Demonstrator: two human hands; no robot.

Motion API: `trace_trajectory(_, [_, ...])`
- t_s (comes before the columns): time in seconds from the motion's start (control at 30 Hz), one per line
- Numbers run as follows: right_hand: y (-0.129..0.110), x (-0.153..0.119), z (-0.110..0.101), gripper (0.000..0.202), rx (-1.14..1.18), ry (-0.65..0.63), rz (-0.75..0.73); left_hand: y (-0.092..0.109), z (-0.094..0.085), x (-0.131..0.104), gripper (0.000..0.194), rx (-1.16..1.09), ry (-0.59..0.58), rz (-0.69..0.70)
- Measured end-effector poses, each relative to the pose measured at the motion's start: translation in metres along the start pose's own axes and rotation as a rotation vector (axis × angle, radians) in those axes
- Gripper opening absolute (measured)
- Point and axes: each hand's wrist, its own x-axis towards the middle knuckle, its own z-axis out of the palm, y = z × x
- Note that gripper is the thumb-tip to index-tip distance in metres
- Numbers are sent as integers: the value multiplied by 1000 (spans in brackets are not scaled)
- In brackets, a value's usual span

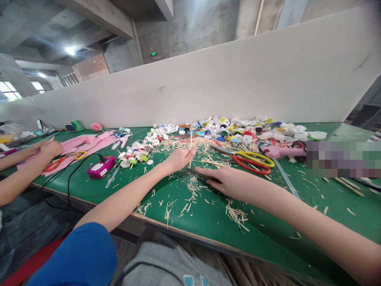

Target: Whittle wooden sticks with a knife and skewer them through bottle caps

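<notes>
My left hand (179,159) is closed around a thin pale wooden stick (191,140), which stands nearly upright with its lower end close above the table. In my right hand (228,179) is a dark, slim knife (202,174), its tip pointing left at the stick's lower end. Whether the blade touches the wood I cannot tell. Curled wood shavings (193,192) lie under and around both hands on the green tabletop (205,226).
Scissors with red and yellow handles (253,159) lie beyond my right hand. Bottle caps (226,129) are heaped along the white partition (208,87). A pink glue gun (278,151) rests at right. Left are a purple power strip (101,167) and another person's hands (51,149) over pink sheets.
</notes>
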Motion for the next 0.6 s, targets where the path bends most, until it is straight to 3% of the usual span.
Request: trace_trajectory(0.6, [9,-16,-13,49,118,-79,74,-2,0,2,58,52,-8,-6])
